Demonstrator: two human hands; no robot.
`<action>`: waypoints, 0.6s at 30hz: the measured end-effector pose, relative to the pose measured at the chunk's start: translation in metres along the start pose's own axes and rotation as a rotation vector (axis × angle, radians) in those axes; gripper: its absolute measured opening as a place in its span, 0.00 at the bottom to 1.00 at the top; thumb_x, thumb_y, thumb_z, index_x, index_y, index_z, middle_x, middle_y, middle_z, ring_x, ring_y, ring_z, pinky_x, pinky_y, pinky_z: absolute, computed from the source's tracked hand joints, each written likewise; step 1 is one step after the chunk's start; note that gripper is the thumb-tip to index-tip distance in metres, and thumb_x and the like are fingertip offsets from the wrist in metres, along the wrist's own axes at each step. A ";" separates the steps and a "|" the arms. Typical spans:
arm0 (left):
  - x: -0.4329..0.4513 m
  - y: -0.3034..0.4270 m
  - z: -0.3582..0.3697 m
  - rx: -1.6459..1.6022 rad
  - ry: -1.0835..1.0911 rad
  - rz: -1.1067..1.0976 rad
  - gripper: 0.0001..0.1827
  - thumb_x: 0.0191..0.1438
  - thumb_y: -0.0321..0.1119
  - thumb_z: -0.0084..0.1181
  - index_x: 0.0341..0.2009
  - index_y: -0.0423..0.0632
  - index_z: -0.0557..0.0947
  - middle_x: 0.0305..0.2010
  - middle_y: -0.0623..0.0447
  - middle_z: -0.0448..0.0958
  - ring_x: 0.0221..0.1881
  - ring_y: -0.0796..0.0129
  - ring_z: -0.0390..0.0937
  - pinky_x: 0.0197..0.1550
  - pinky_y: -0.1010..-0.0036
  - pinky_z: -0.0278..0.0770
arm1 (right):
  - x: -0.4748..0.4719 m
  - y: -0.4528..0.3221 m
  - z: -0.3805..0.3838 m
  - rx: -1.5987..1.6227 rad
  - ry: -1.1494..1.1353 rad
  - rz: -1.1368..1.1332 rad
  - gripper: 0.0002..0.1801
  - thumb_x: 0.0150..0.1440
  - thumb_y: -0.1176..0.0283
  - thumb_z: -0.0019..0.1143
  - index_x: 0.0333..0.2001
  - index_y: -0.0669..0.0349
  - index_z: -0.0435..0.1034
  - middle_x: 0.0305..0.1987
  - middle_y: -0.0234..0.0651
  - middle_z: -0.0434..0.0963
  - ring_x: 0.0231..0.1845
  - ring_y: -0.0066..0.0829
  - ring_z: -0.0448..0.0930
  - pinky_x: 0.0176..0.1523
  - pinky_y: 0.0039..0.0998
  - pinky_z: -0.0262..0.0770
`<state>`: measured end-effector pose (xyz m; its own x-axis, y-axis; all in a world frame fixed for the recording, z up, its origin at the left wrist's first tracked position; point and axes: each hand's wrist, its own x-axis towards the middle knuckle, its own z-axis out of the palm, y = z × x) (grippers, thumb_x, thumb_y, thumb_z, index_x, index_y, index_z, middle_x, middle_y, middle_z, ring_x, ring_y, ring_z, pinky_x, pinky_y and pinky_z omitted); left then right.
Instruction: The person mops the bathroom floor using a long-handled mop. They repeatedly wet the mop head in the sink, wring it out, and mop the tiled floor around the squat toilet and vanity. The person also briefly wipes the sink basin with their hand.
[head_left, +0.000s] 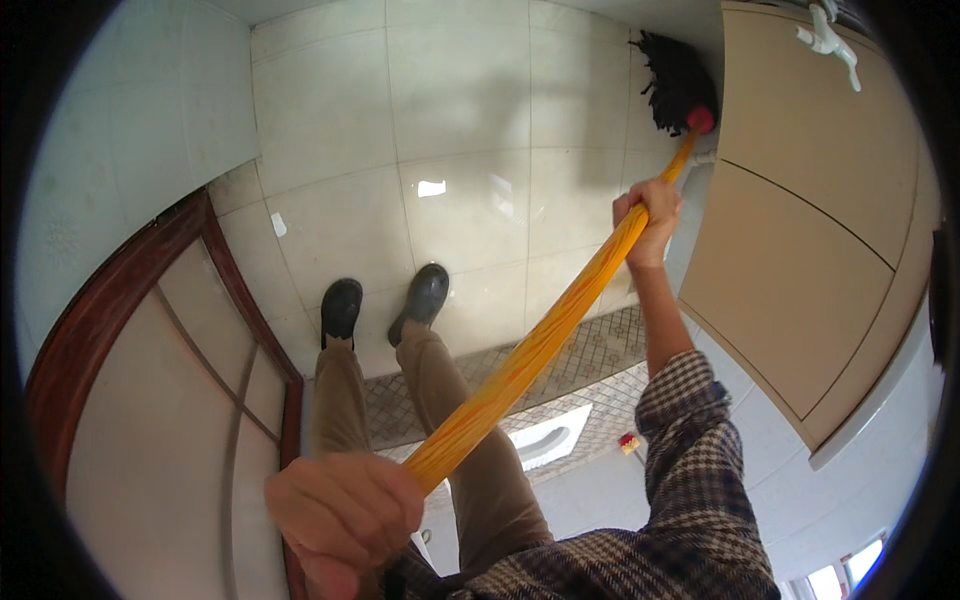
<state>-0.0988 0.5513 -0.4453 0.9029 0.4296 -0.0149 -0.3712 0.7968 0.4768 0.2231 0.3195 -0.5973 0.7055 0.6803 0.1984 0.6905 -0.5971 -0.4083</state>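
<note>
Both my hands grip a mop by its yellow-orange streaked handle (529, 356), which slants from the lower left to the upper right. Near the handle's top end, my left hand (345, 506) is closed around it, close to the camera. Further down the shaft, my right hand (651, 221) wraps it with the fingers curled over. A red socket (700, 118) joins the handle to the black mop head (675, 79). Its dark strands lie on the pale floor tiles (465, 97), in the corner by the wall and the cabinet.
A beige cabinet (795, 225) stands close on the right, with a white tap (829, 45) near its top. At left is a door with a red-brown frame (124, 289). A squat toilet (551, 442) lies behind my legs, past a patterned tile strip (592, 349). My dark shoes (424, 300) stand on the floor.
</note>
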 end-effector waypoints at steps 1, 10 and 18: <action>-0.008 0.009 -0.005 0.021 -0.034 -0.024 0.23 0.62 0.43 0.50 0.15 0.48 0.71 0.10 0.53 0.70 0.09 0.69 0.67 0.30 0.74 0.73 | -0.003 -0.012 0.004 0.045 0.018 0.011 0.14 0.31 0.84 0.58 0.17 0.55 0.61 0.18 0.29 0.66 0.26 0.31 0.70 0.41 0.31 0.60; -0.006 0.087 0.024 0.023 0.059 -0.079 0.24 0.59 0.37 0.53 0.12 0.47 0.67 0.09 0.55 0.65 0.09 0.68 0.62 0.24 0.72 0.66 | -0.078 -0.090 -0.023 -0.162 -0.008 0.049 0.15 0.30 0.83 0.59 0.19 0.55 0.62 0.19 0.28 0.67 0.25 0.32 0.69 0.38 0.32 0.61; -0.050 0.138 0.040 -0.049 0.123 0.076 0.24 0.58 0.39 0.56 0.11 0.49 0.69 0.09 0.58 0.67 0.08 0.74 0.63 0.18 0.78 0.67 | -0.095 -0.153 -0.056 -0.066 -0.186 0.060 0.13 0.31 0.81 0.59 0.18 0.55 0.62 0.18 0.28 0.67 0.24 0.32 0.69 0.38 0.32 0.62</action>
<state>-0.1864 0.6229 -0.3430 0.8396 0.5357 -0.0900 -0.4500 0.7788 0.4371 0.0596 0.3219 -0.5038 0.7084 0.7058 0.0046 0.6611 -0.6613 -0.3544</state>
